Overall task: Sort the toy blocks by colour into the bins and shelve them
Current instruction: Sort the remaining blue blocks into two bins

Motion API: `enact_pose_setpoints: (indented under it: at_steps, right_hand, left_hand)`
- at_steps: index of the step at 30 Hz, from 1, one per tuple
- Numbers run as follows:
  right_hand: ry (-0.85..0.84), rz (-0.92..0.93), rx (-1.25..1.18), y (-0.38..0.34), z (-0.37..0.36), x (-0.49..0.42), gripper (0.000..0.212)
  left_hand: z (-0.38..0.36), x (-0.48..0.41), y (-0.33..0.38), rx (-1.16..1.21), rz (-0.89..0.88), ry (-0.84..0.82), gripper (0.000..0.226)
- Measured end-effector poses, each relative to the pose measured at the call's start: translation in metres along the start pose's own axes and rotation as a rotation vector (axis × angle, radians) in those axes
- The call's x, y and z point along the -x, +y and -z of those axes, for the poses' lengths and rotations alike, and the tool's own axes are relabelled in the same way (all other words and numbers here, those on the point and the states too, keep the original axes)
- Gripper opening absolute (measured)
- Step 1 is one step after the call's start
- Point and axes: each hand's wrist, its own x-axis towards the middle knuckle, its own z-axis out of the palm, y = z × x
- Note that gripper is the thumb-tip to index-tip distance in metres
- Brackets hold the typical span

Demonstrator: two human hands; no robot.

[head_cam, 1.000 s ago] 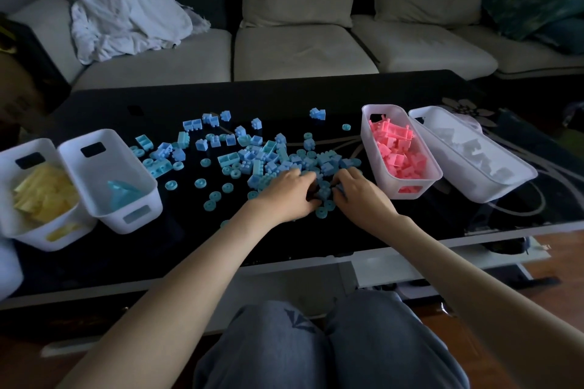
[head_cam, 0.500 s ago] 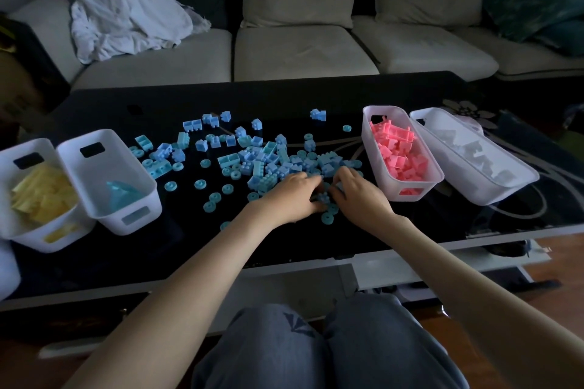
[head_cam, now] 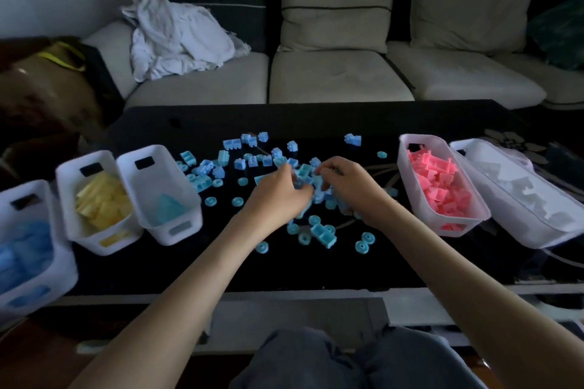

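Observation:
Several light blue toy blocks [head_cam: 240, 164] and small round pieces lie scattered on the black table [head_cam: 316, 120]. My left hand [head_cam: 278, 196] and my right hand [head_cam: 350, 186] meet over the middle of the pile. Their curled fingers cup a heap of blue blocks [head_cam: 311, 181] between them. On the left stand a white bin with a few light blue pieces [head_cam: 189, 205], a bin of yellow blocks [head_cam: 68, 199] and a bin of darker blue blocks [head_cam: 57, 265]. On the right are a bin of pink blocks [head_cam: 407, 180] and a bin of white blocks [head_cam: 493, 189].
A light sofa [head_cam: 331, 79] runs behind the table, with a crumpled white cloth [head_cam: 177, 38] on its left seat. A dark bag [head_cam: 47, 88] sits at the far left. My knees [head_cam: 347, 360] are below the table's near edge.
Both hands have moved farther into the pile and closed around a heap of blocks. The view has shifted, so a bin of darker blue blocks now shows at the left.

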Motion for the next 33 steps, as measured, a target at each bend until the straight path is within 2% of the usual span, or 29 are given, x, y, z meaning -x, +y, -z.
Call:
enact_pose_setpoints:
  at_steps: [4, 7, 11, 14, 17, 20, 24, 29, 33]
  right_hand:
    - [-0.113, 0.209, 0.008, -0.067, -0.065, -0.011, 0.021]
    - [-0.199, 0.364, 0.03, -0.116, -0.122, -0.015, 0.022]
    - [-0.331, 0.419, -0.074, -0.172, -0.2, -0.012, 0.021]
    - [-0.405, 0.441, -0.069, -0.204, -0.26, -0.001, 0.028]
    - [-0.464, 0.378, -0.016, -0.224, -0.307, 0.009, 0.032]
    - [-0.463, 0.314, -0.006, -0.233, -0.333, 0.009, 0.036]
    - [-0.499, 0.306, 0.066, -0.234, -0.345, -0.002, 0.038]
    - [-0.65, 0.411, 0.028, -0.223, -0.322, -0.005, 0.045]
    - [-0.534, 0.456, -0.011, -0.21, -0.288, -0.014, 0.045]
  left_hand:
    - [0.054, 0.025, -0.038, -0.069, 0.087, 0.247, 0.023]
    - [0.095, 0.045, -0.084, -0.114, 0.244, 0.356, 0.025]
    - [0.146, 0.082, -0.164, -0.102, 0.477, 0.521, 0.036]
    - [0.17, 0.117, -0.213, -0.145, 0.638, 0.485, 0.053]
    - [0.179, 0.129, -0.242, -0.204, 0.738, 0.446, 0.048]
    - [0.188, 0.126, -0.249, -0.229, 0.764, 0.445, 0.043]
    - [0.194, 0.124, -0.253, -0.274, 0.696, 0.405, 0.044]
    - [0.193, 0.118, -0.241, -0.428, 0.616, 0.328, 0.056]
    - [0.189, 0.101, -0.211, -0.517, 0.521, 0.36, 0.054]
